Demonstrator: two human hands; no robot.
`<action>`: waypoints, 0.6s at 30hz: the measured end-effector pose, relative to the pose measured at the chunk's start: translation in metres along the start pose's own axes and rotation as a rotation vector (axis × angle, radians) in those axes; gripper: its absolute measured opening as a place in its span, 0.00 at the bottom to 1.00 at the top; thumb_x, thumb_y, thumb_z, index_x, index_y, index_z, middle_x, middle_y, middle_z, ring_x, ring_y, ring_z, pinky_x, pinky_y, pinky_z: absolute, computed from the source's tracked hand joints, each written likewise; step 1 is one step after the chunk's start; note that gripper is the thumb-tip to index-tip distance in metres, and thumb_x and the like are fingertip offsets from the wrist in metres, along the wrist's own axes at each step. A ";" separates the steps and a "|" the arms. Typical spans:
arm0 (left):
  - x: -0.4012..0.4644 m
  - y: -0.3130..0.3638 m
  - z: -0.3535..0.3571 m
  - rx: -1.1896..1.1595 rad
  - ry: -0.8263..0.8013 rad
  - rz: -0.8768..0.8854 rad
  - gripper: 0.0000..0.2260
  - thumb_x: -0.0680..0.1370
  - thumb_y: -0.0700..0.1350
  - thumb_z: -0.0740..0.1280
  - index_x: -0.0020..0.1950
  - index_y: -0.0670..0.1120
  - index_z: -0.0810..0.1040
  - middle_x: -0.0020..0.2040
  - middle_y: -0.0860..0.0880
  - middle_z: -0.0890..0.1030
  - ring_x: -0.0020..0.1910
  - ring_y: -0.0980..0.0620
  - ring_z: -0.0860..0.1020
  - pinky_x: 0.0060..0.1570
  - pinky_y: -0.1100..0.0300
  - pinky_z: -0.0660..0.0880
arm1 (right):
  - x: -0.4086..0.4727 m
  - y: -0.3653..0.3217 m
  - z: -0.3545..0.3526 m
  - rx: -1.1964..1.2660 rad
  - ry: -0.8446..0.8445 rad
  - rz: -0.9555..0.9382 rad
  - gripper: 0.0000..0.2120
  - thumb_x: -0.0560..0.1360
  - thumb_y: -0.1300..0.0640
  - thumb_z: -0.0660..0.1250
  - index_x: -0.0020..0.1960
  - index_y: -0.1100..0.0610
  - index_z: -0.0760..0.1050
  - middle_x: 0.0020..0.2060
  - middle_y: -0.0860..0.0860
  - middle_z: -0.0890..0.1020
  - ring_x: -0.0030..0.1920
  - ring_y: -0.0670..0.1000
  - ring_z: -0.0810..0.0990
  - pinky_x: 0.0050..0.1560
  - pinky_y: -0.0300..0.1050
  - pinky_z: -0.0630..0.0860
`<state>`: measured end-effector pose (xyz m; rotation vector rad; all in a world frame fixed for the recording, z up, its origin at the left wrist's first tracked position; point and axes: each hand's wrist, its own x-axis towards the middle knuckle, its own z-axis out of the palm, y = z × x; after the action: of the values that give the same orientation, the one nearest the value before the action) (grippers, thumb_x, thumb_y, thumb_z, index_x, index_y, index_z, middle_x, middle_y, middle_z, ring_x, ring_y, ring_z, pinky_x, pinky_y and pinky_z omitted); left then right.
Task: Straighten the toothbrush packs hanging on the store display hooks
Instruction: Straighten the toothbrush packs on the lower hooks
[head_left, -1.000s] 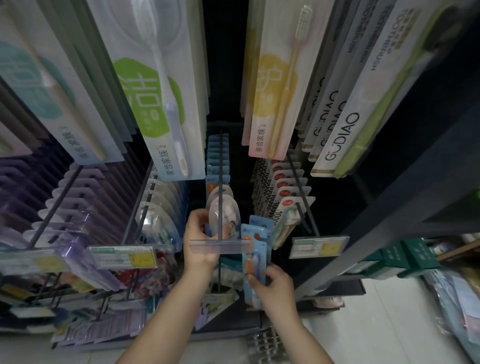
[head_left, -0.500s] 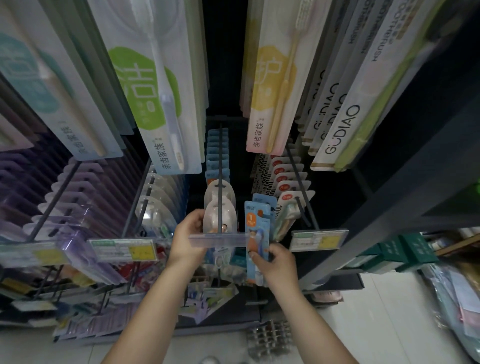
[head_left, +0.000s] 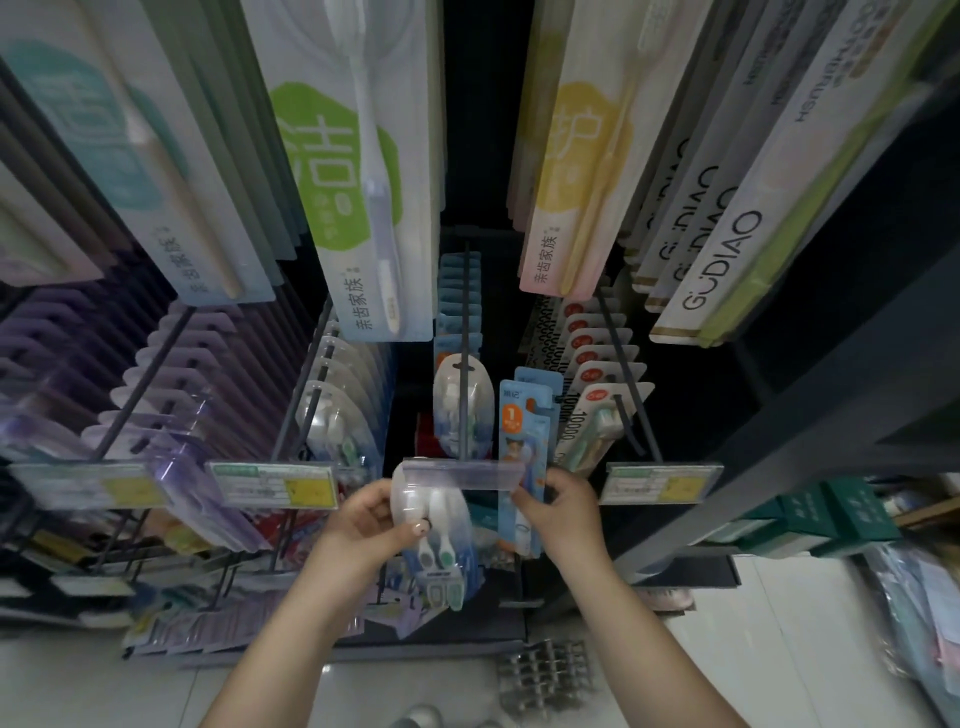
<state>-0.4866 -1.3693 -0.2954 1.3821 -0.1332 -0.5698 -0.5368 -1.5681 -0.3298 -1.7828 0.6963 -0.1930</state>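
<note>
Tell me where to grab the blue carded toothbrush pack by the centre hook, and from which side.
Pinch the blue pack at its lower right edge, from the right, probably: the card is thin and flat, that edge is free where the right hand holds it, and the clear label strip crosses its left.

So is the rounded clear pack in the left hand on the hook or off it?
Off. The left hand holds the rounded clear pack below the price strip, clear of the hook.
</note>
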 end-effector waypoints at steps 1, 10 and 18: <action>-0.002 -0.001 -0.009 -0.039 0.004 -0.011 0.29 0.51 0.49 0.83 0.46 0.40 0.79 0.39 0.45 0.84 0.39 0.48 0.82 0.35 0.61 0.78 | 0.001 0.001 0.001 -0.010 0.001 0.000 0.04 0.72 0.61 0.70 0.41 0.56 0.76 0.41 0.52 0.80 0.42 0.46 0.79 0.37 0.35 0.72; -0.012 0.015 -0.060 0.028 0.167 0.023 0.27 0.43 0.53 0.78 0.36 0.42 0.80 0.30 0.48 0.83 0.30 0.53 0.81 0.31 0.60 0.76 | -0.002 0.006 0.011 0.021 0.011 0.061 0.07 0.71 0.63 0.71 0.36 0.58 0.75 0.38 0.56 0.81 0.39 0.51 0.80 0.41 0.48 0.77; -0.016 0.028 -0.066 -0.007 0.187 0.060 0.30 0.44 0.57 0.81 0.41 0.45 0.82 0.37 0.50 0.85 0.37 0.56 0.83 0.42 0.55 0.75 | -0.006 0.010 0.015 -0.010 -0.002 0.107 0.07 0.71 0.62 0.71 0.40 0.67 0.77 0.40 0.62 0.81 0.39 0.54 0.80 0.40 0.48 0.76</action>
<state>-0.4643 -1.3016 -0.2782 1.4121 -0.0218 -0.3882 -0.5387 -1.5547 -0.3429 -1.7499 0.7903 -0.1158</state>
